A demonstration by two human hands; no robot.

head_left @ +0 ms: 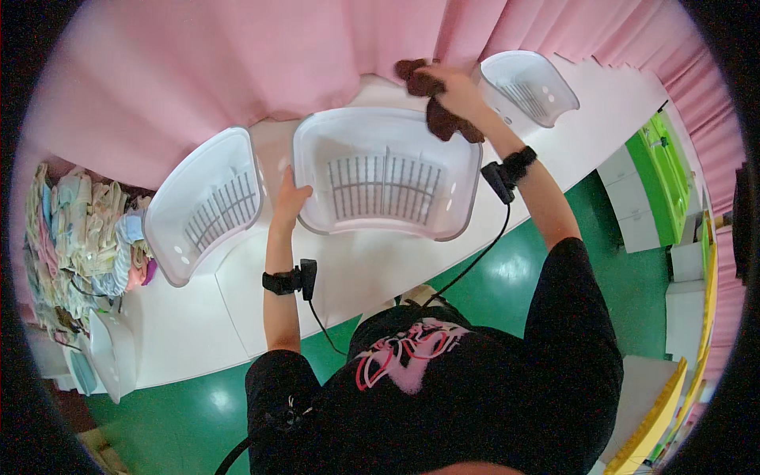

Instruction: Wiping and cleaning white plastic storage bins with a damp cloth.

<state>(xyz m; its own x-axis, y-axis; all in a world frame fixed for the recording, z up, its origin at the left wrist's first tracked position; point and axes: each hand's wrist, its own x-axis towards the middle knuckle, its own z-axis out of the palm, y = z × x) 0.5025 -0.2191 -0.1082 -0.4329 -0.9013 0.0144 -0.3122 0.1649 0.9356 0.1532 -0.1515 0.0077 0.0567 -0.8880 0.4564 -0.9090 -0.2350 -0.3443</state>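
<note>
In front of me a white plastic laundry basket point(396, 226) with a grey rim and a slotted bottom stands on the white table, with nothing in it. My left hand point(291, 198) grips its left side, thumb over the rim. Beyond its far right corner my right hand point(457, 91) is closed on a dark brown soft item point(447, 123). Part of that item hangs below the hand over the basket's rim; motion blur and the fingers hide its exact kind.
Similar white baskets stand at the left point(202, 202) and far right point(530, 87). A heap of folded clothes point(87, 229) lies at the table's left end, near another white container point(111, 356). Pink curtains point(237, 63) border the far edge. Green floor point(507, 273) shows nearer me.
</note>
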